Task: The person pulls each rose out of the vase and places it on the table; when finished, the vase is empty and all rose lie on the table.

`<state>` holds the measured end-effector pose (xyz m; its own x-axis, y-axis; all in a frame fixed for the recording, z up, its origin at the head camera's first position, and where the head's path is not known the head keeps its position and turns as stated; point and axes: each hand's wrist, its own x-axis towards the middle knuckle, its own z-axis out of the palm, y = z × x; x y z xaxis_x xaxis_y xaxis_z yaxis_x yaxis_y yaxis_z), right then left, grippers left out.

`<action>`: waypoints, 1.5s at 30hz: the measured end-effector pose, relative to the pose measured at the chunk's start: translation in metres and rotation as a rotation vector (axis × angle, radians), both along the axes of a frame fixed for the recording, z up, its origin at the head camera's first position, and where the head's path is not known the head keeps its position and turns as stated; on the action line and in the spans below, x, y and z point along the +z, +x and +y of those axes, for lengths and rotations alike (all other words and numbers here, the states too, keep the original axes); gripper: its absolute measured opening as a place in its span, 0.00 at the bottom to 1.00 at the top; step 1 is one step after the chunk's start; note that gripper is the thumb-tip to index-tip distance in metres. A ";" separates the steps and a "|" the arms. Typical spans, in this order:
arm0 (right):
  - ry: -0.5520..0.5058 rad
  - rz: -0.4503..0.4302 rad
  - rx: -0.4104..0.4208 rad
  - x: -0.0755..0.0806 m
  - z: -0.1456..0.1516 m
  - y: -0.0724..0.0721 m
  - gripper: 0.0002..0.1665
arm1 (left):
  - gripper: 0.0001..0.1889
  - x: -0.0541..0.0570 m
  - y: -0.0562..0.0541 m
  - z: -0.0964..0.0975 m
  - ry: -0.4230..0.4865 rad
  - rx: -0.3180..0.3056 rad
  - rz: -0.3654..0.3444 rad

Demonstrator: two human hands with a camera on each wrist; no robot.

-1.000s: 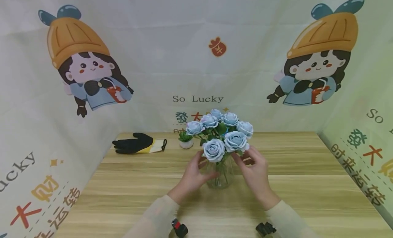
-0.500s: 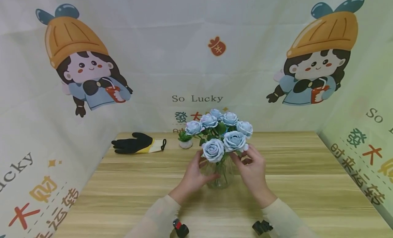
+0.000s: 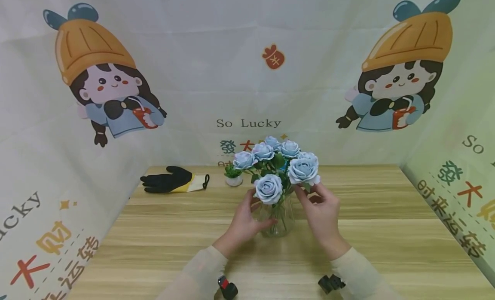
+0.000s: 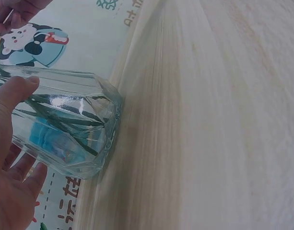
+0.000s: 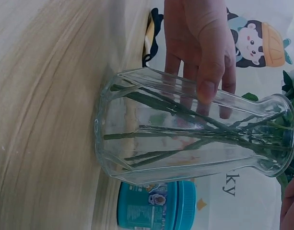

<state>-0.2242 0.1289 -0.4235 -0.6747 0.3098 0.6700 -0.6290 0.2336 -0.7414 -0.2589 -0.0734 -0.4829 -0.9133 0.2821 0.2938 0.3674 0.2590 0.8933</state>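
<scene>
A clear glass vase (image 3: 279,226) with faceted sides stands upright on the wooden table, holding several pale blue roses with green stems (image 5: 185,136). My left hand (image 3: 243,220) holds the vase by its left side, thumb (image 4: 19,91) across the front and fingers behind the glass. At the vase's mouth, my right hand (image 3: 321,212) pinches just below the front right rose (image 3: 304,171); its fingertips are partly hidden by petals. The other front rose (image 3: 268,188) leans over the left hand. In the right wrist view only an edge of the right hand (image 5: 291,196) shows.
A black work glove (image 3: 170,181) with a yellow and white cuff lies at the back left. Beside the roses sits a small potted plant (image 3: 233,175). A blue lidded jar (image 5: 156,206) stands behind the vase. Printed cloth (image 3: 247,85) walls the table's back and sides.
The front right rose has shifted right and slightly up with my right hand, now overlapping the rose behind it. My left hand stays on the vase.
</scene>
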 end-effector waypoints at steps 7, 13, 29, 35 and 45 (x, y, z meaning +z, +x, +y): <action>0.034 0.074 -0.039 0.013 0.003 0.001 0.08 | 0.50 0.000 -0.002 0.000 0.003 -0.001 0.013; 0.043 0.118 -0.051 0.032 0.008 0.002 0.08 | 0.50 0.001 -0.001 0.000 -0.007 -0.009 0.010; 0.004 0.249 -0.010 0.085 0.023 -0.003 0.05 | 0.49 0.003 0.002 0.002 0.007 -0.015 0.001; -0.027 0.238 -0.007 0.103 0.031 -0.003 0.06 | 0.49 0.002 0.003 0.001 0.009 -0.019 0.006; -0.136 0.255 0.004 0.135 0.052 0.000 0.10 | 0.49 0.007 0.006 0.001 -0.007 -0.005 -0.016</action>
<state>-0.2238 0.1812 -0.2890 -0.4917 0.4059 0.7704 -0.7998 0.1395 -0.5839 -0.2525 -0.0727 -0.4764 -0.9163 0.2888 0.2774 0.3545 0.2630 0.8973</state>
